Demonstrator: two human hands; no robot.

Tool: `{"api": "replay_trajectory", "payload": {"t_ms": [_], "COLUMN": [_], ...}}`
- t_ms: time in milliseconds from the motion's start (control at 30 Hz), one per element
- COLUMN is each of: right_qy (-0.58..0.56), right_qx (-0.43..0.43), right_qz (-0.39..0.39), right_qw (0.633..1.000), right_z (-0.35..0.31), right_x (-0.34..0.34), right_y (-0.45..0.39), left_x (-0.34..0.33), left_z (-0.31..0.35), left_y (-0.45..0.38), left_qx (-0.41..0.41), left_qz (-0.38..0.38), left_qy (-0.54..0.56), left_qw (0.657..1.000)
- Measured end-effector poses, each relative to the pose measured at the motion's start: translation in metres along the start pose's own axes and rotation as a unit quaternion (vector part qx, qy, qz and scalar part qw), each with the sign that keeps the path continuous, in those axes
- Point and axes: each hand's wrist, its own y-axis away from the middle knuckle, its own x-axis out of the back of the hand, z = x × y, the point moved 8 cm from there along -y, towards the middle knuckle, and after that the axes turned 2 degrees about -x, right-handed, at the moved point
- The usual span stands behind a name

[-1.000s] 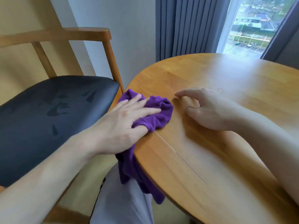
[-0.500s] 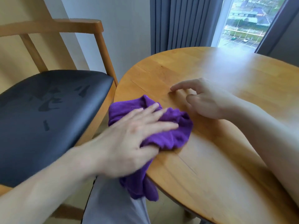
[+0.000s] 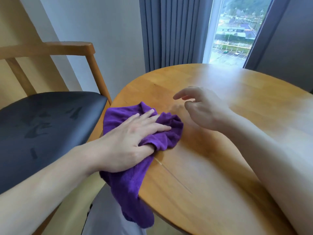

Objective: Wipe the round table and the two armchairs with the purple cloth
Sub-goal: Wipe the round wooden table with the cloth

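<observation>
The purple cloth (image 3: 169,133) lies bunched on the left edge of the round wooden table (image 3: 211,175), with one end hanging down over the rim. My left hand (image 3: 133,138) presses flat on the cloth with straight fingers, and its thumb tip is tucked under a fold. My right hand (image 3: 201,112) hovers just above the tabletop to the right of the cloth, fingers loosely curled and holding nothing. One armchair (image 3: 50,129), with a black seat showing damp streaks and a wooden frame, stands to the left of the table. The second armchair is out of view.
The armchair's wooden armrest (image 3: 67,46) and front post stand close to the table's left edge. Grey curtains (image 3: 169,31) and a window (image 3: 232,39) lie behind the table. My leg in light trousers (image 3: 105,214) is below the hanging cloth.
My left hand slid the cloth right and back left along the table edge. My right hand lifted off the tabletop and now hovers. The camera tilted up.
</observation>
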Motion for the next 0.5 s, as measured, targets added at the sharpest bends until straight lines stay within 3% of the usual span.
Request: {"api": "replay_trajectory", "payload": {"t_ms": [300, 500], "right_qy": [-0.023, -0.094], "right_qx": [-0.026, -0.087], "right_qz": [0.052, 0.099], "right_qw": [0.998, 0.987], "right_z": [0.015, 0.042], "right_x": [0.015, 0.035], "right_y": [-0.008, -0.009], "left_x": [0.020, 0.010], "left_z": [-0.005, 0.024], "left_y": [-0.073, -0.058], "left_qx": [0.075, 0.017], "left_qz": [-0.023, -0.102], "left_qy": [-0.016, 0.043], "left_qw": [0.997, 0.994]}}
